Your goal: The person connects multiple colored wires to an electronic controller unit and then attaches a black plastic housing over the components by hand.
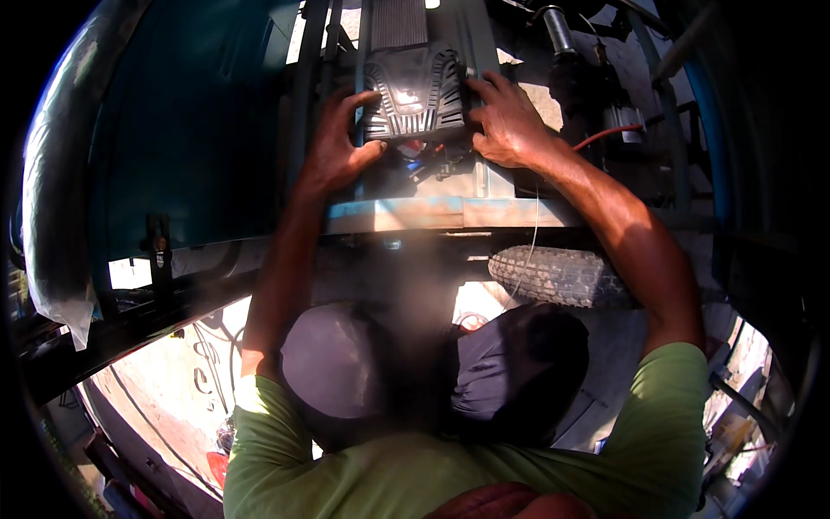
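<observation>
A black box with a finned cover [413, 91], which looks like an electrical controller, sits between my hands on the metal frame at the top middle. My left hand [335, 143] grips its left side, fingers on the edge and thumb by the near left corner. On the opposite side, my right hand [510, 121] has its bent fingertips against the right edge. Red, blue and dark wire connectors [419, 160] show just below the box's near edge. What lies under the box is hidden.
A blue-painted crossbar [406, 215] runs in front of the box. Below it lies a knobbly tyre [558, 275]. A dark teal panel [190, 130] stands at left; a shock absorber [560, 33] and a red cable [605, 134] are at right. A plastic-wrapped tube [56, 190] borders the far left.
</observation>
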### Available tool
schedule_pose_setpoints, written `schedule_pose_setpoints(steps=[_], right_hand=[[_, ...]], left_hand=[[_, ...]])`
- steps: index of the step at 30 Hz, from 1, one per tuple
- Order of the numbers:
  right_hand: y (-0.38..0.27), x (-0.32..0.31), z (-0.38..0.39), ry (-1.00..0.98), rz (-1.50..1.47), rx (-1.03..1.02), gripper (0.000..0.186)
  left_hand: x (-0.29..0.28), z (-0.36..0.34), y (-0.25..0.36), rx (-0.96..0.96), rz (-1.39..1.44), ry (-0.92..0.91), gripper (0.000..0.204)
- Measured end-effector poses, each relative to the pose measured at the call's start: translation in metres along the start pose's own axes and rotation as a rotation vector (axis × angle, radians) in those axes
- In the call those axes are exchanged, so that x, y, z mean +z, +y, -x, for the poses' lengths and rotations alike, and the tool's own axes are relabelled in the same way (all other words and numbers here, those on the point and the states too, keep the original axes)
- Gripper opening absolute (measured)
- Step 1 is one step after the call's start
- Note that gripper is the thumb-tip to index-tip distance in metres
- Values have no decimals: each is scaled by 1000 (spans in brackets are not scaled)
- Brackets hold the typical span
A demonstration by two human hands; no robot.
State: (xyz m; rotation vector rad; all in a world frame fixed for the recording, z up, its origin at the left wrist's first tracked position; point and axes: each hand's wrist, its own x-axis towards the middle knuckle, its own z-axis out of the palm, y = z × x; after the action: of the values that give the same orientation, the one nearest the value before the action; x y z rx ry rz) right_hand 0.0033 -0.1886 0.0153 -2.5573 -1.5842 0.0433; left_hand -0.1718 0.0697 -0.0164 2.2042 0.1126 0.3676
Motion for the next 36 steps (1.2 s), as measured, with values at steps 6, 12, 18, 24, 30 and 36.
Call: schedule_pose_setpoints(steps=[6, 12, 18, 24, 30, 36], right_hand=[[3, 11, -22, 29, 106, 76, 27], [9, 27, -31, 110, 93, 106, 25], [23, 28, -31, 94, 49, 35, 28], [16, 3, -27, -36, 27, 6, 33], [22, 5, -20, 55, 33, -56, 37], [17, -16, -20, 141, -45, 0, 38]], left_hand=[[2, -1, -1, -10, -8, -6, 74], [4, 2, 2, -66, 29, 10, 74], [4, 0, -4, -19, 5, 8, 75], [-1, 1, 4, -73, -10, -30, 76], [2, 3, -1, -61, 19, 1, 75], [0, 5, 0, -57, 29, 11, 75]])
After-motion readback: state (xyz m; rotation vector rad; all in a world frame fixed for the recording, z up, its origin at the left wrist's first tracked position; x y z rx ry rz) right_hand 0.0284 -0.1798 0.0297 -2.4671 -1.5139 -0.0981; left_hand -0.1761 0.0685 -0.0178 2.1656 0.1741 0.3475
